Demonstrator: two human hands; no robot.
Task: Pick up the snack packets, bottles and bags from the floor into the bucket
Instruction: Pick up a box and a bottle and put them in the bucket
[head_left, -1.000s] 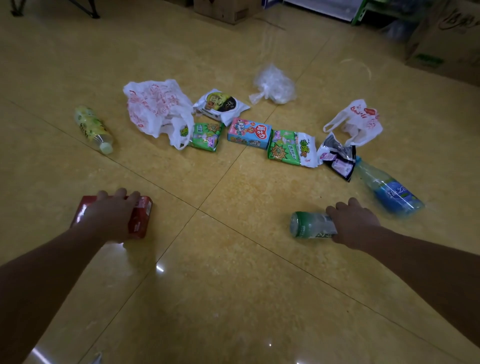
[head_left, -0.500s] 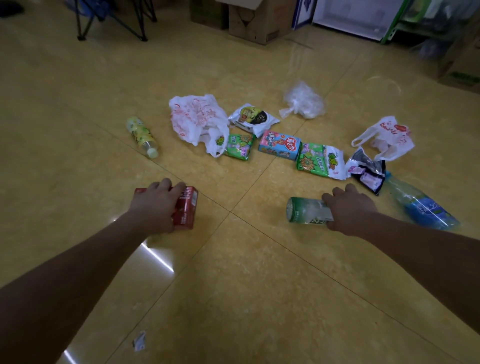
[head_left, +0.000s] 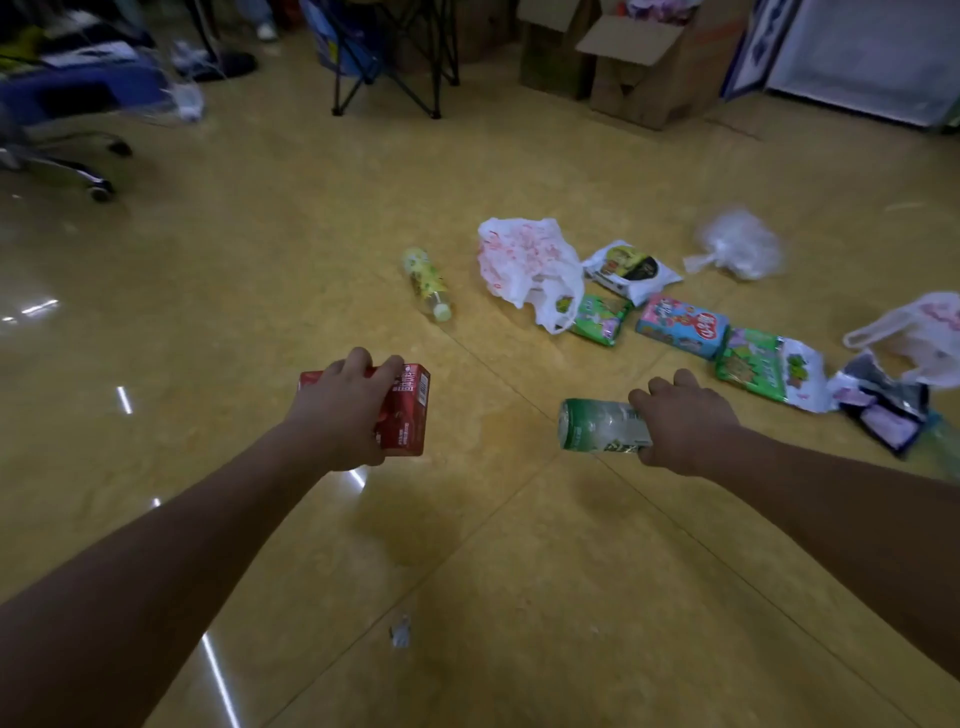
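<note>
The left hand (head_left: 340, 413) is wrapped around a red carton (head_left: 405, 410), the right hand (head_left: 680, 423) around a green-capped bottle (head_left: 597, 426), both above the floor (head_left: 260, 260). Beyond lie 1 yellow bottle (head_left: 428, 280), snack packets (head_left: 680, 325) and bags (head_left: 524, 257).

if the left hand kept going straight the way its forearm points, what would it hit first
Probably the white bag with red print. The left hand, holding the red carton, points up and right; the yellow bottle lies just left of that line. Depth is unclear, so it might pass above both.
</note>
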